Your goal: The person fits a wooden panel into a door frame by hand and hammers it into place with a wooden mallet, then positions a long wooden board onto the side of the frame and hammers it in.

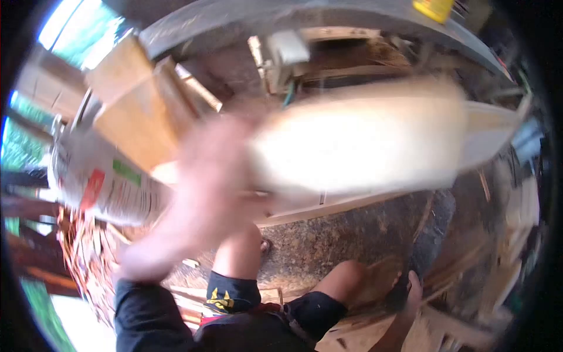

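Note:
My left hand is raised before me, smeared by motion, closed round the near end of a pale piece of wood. That piece is thick, roughly rectangular and blurred, and it spans the middle of the view to the right. Low on the right, my right hand is wrapped round the handle of a machete. Its broad dark blade points up and away from me, below the wood and apart from it. The handle is mostly hidden in my fingers.
A white printed sack stands at left, with wooden blocks above it. Wood shavings lie heaped at lower left. A grey curved edge crosses the top, carrying a yellow container. Behind the wood is a pale board.

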`<state>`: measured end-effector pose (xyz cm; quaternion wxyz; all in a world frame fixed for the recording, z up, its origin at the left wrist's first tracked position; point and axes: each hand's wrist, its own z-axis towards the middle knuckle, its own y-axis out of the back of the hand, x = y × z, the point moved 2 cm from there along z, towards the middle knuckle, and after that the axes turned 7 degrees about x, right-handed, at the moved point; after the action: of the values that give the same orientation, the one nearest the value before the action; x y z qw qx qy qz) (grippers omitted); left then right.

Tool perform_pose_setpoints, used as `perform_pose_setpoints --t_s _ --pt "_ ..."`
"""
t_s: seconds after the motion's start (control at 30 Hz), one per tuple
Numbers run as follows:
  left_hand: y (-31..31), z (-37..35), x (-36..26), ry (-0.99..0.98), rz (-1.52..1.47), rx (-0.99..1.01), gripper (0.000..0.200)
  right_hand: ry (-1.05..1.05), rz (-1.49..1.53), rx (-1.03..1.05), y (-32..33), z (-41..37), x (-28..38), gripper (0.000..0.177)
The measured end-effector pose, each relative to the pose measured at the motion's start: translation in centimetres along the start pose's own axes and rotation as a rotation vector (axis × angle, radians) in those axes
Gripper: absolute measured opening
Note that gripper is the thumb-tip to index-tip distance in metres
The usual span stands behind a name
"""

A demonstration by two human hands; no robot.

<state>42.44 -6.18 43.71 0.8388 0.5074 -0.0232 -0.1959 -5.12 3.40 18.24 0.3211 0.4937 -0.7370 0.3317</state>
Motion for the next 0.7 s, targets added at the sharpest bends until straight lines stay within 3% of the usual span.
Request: perform_pose_setpoints --t_s 0.07,0.13,0.27,0.3,0.43,0.67,0.7 --pt "-11.4 -2.3 -4.5 -0.002 -0.244 0.208 0.072 -0.085 -0.105 0.080 3.5 3.5 -1.0 0.029" --pt "-22.0 -5.6 -8.5 0.104 -0.185 0.304 0.061 -0.017 -0.108 0.139 6.6 6.0 -3.6 0.029" --pt "-36.9 -13.0 -9.8 0.190 -0.083 0.280 0.053 -0.071 -0.122 0.282 13.3 11.4 -8.3 0.030" --pt "-38.7 -14.5 -9.3 0.176 -0.049 0.258 0.053 -0.061 -0.047 0.164 13.8 11.5 -8.8 0.033" --pt "-41.0 -17.0 -7.3 0.164 0.043 0.233 0.053 -0.117 -0.168 0.218 17.3 12.9 -11.1 0.030" --pt "-43.8 -16.4 -6.2 0.165 0.157 0.269 0.039 -0.006 0.163 0.171 12.4 8.9 -13.4 0.038" --pt "-44.7 -16.5 -5.8 0.161 0.176 0.242 0.052 0.014 0.169 0.144 11.7 8.7 -13.3 0.039"
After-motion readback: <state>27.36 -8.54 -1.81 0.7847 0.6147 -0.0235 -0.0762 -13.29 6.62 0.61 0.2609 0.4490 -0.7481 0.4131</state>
